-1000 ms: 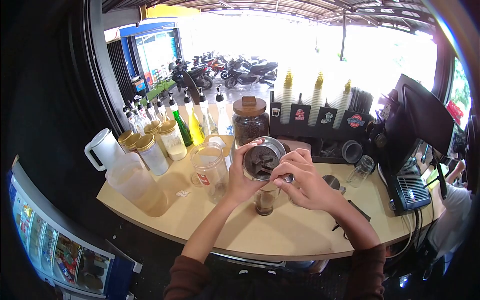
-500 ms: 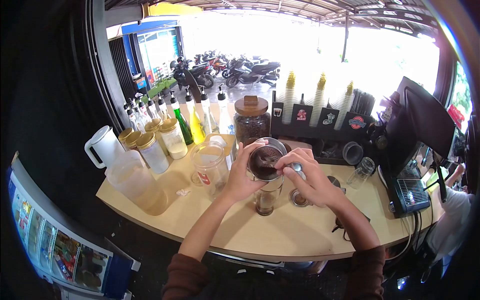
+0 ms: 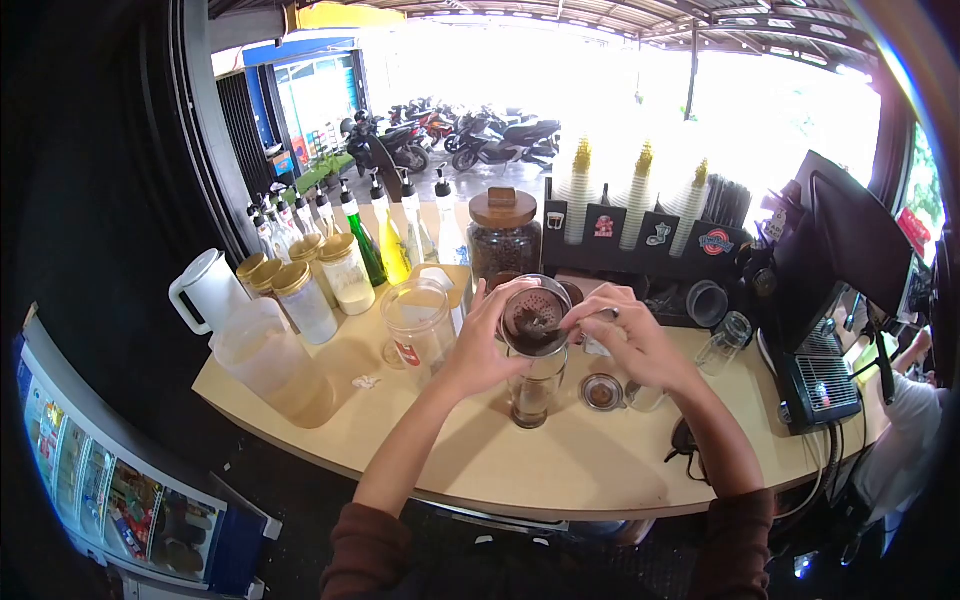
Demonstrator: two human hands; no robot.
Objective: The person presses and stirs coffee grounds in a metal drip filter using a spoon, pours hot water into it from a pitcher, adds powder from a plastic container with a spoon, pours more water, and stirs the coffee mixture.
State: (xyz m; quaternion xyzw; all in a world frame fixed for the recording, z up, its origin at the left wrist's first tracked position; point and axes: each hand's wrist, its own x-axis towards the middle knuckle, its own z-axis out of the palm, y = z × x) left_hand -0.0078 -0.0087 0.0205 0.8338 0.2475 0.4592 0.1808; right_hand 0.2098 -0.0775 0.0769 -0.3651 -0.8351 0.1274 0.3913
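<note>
My left hand (image 3: 482, 345) is closed on the left side of a round metal strainer (image 3: 535, 308) with dark wet grounds in it. The strainer is over a tall clear glass (image 3: 530, 398) with some brown liquid at its bottom. My right hand (image 3: 628, 335) pinches a metal spoon (image 3: 570, 327), whose tip is down in the grounds. Just right of the glass, a small metal dish (image 3: 603, 392) lies on the wooden counter (image 3: 480, 460).
Left of my hands stand a clear jar (image 3: 416, 325), a plastic pitcher (image 3: 280, 370), gold-lidded jars (image 3: 303, 300) and pump bottles (image 3: 393, 240). Behind is a bean jar (image 3: 503, 245). An espresso machine (image 3: 822, 370) and a person's white sleeve (image 3: 905, 420) are at right.
My right hand has shifted slightly right and up with the spoon. The grounds have moved within the strainer, and more of its perforated wall shows. The small metal dish has come into fuller view.
</note>
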